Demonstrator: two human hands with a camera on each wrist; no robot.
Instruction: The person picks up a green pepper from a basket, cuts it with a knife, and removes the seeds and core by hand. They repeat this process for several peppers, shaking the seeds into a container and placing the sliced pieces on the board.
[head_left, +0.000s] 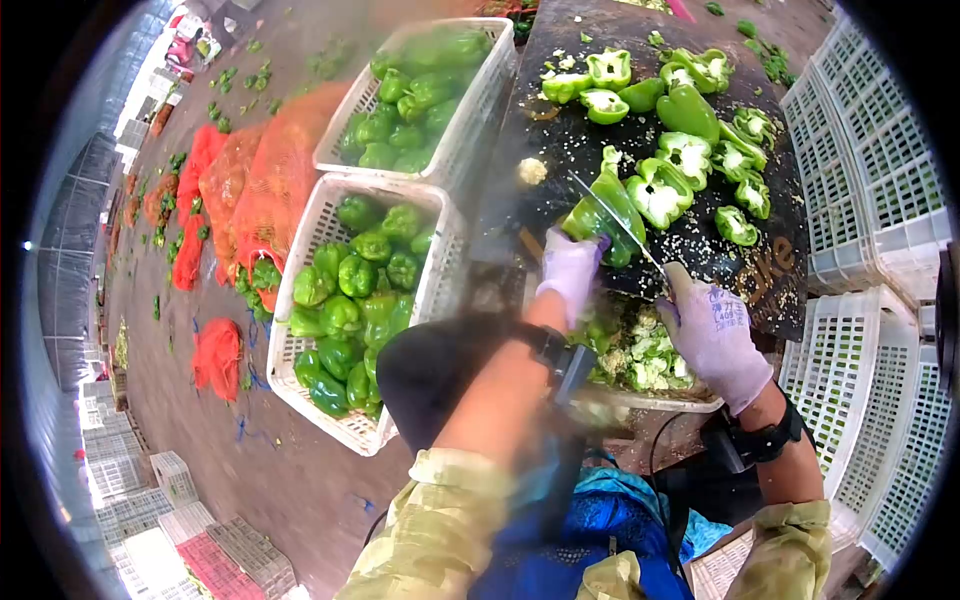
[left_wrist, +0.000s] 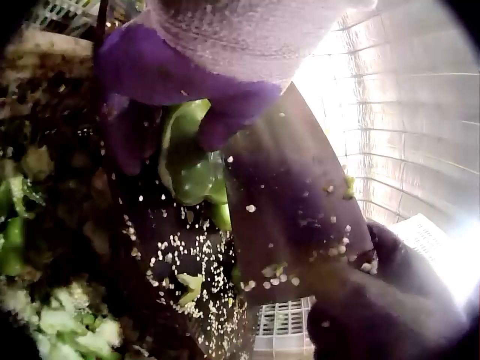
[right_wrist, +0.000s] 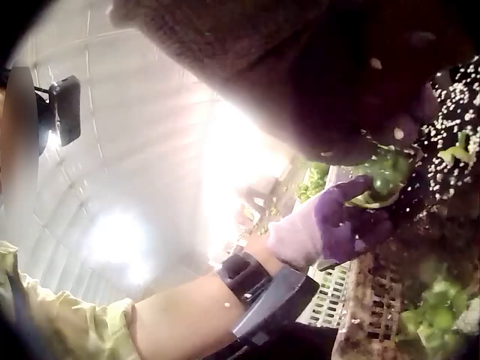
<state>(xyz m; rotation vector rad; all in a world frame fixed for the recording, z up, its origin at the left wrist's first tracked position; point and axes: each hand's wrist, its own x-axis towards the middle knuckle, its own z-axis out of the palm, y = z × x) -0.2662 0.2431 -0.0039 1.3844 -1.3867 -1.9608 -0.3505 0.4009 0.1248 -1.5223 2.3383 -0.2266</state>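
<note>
Left hand (head_left: pixel 572 272): you pinch a green pepper (head_left: pixel 591 218).
Right hand (head_left: pixel 710 335): you grip the knife (head_left: pixel 629 235), blade at that pepper.

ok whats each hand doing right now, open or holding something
Left hand: closed on a green pepper.
Right hand: closed on the knife, its blade at that pepper.

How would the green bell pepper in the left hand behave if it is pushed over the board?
The green bell pepper may rock or roll, since its sides are rounded. Its skin shines, so it could slip from the left hand. It is probably light for its size: the cut peppers nearby look hollow.
</note>
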